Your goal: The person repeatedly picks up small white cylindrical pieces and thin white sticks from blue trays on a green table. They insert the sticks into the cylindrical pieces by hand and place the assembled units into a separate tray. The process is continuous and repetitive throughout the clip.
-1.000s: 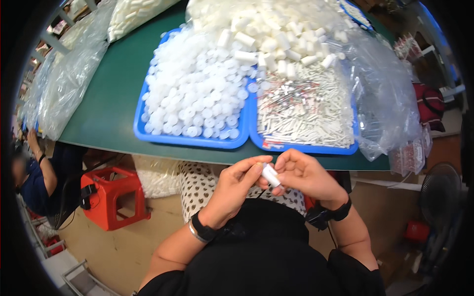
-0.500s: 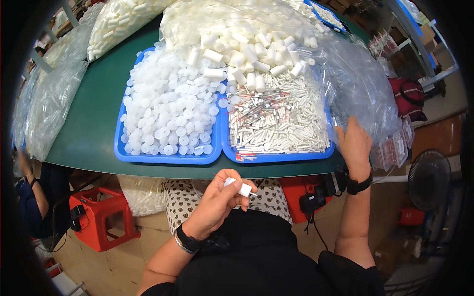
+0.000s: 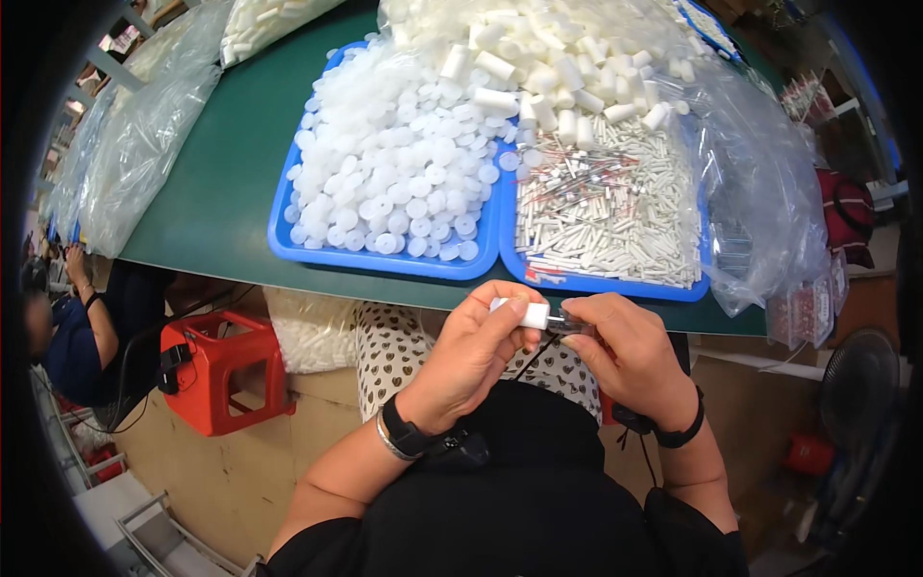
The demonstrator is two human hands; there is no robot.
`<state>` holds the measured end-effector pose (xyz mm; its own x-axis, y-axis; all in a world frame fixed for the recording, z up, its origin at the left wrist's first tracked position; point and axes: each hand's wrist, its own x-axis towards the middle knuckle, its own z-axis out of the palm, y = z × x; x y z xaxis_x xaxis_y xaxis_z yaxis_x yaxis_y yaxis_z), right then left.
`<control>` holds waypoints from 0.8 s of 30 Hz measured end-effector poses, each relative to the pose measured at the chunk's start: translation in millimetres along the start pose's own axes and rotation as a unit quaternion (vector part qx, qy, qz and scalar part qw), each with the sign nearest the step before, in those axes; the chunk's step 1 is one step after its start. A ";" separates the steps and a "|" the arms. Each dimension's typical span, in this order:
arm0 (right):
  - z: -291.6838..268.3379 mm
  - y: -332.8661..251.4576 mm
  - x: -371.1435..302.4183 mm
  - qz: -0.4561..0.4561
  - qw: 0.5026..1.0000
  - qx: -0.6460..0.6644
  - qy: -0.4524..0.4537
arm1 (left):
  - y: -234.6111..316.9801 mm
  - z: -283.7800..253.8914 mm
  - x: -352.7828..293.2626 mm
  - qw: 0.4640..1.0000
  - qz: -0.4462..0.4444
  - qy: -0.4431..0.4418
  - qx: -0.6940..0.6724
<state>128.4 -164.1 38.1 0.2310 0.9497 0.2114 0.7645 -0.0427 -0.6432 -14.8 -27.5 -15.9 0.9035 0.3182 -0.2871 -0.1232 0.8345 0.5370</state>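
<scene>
Between the thumb and fingers of my left hand is a short white cylinder, held sideways with a thin pin poking out of its right end. My right hand is closed in a pinch beside that end, around a small, greyish, partly see-through piece that meets the pin. Its exact kind is hidden by the fingers. Both hands are just off the near table edge, in front of the right-hand blue tray, which holds slim white sticks and some red and dark wires.
Another blue tray at left is heaped with translucent white discs. White foam-like cylinders spill from a bag behind. A clear plastic bag lies right of the trays. A red stool and a co-worker's arm are at left.
My right hand has come from the clear bag to the pin end of the white cylinder, bringing a small piece. The view has shifted, so the trays appear farther right and higher.
</scene>
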 end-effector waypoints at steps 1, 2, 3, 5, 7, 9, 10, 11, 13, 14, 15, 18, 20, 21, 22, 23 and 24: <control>4.9 0.4 1.2 -0.005 1.000 0.005 0.001 | -1.6 0.5 -0.6 1.000 0.010 0.001 -0.001; 10.6 -0.1 1.8 0.001 1.000 0.015 0.009 | -3.0 0.4 -2.4 1.000 0.021 0.005 -0.003; 16.8 -1.2 1.7 0.008 1.000 0.025 0.016 | -5.5 -0.9 -4.2 0.998 0.045 0.024 0.036; 28.2 -1.3 0.9 0.022 0.998 0.047 0.038 | -11.8 -2.8 -6.2 0.988 0.092 0.057 0.112; 39.5 1.1 -0.1 0.034 0.995 0.074 0.065 | -13.4 -2.2 -9.8 0.965 0.138 0.067 0.213; 40.6 2.9 1.6 0.012 0.997 0.066 0.041 | -16.0 -10.5 -10.2 0.948 0.150 0.066 0.274; 41.1 3.8 2.1 0.001 0.998 0.062 0.029 | -14.4 -16.0 -9.5 0.936 0.165 0.028 0.309; 42.1 4.2 2.3 -0.015 0.998 0.063 0.020 | -14.5 -16.1 -8.8 0.931 0.181 0.005 0.318; 44.7 4.2 2.9 -0.047 0.997 0.065 0.004 | -14.9 -10.5 -7.1 0.917 0.211 -0.043 0.335; 48.5 3.0 4.0 -0.066 0.995 0.072 0.010 | -21.6 -13.3 -6.2 0.934 0.192 -0.089 0.288; 52.9 3.3 2.8 -0.060 0.995 0.079 0.014 | -23.6 -15.2 -6.1 0.941 0.180 -0.097 0.269; 64.4 4.6 -4.8 -0.043 0.995 0.091 0.025 | -25.5 -21.2 -5.4 0.952 0.156 -0.127 0.231; 67.6 4.4 -5.2 -0.036 0.995 0.087 0.037 | -21.5 -18.0 -5.6 0.954 0.149 -0.119 0.231; 70.7 3.7 -4.5 -0.026 0.996 0.081 0.037 | -19.3 -16.0 -6.1 0.955 0.145 -0.116 0.231; 71.5 4.5 -0.1 -0.020 0.997 0.069 0.041 | -16.0 -13.0 -3.6 0.977 0.110 -0.099 0.156; 72.2 5.2 3.5 -0.014 0.997 0.057 0.046 | -13.4 -10.6 -3.8 0.991 0.073 -0.084 0.080; 73.2 5.3 3.8 0.000 0.998 0.051 0.037 | -11.5 -8.8 -3.8 0.997 0.034 -0.068 0.004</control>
<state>89.2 -138.0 -18.3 0.2766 0.9244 0.2628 0.7005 -0.0067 -0.7136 -20.4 -34.3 -27.9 0.9405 0.3095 -0.1400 -0.1830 0.8088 0.5588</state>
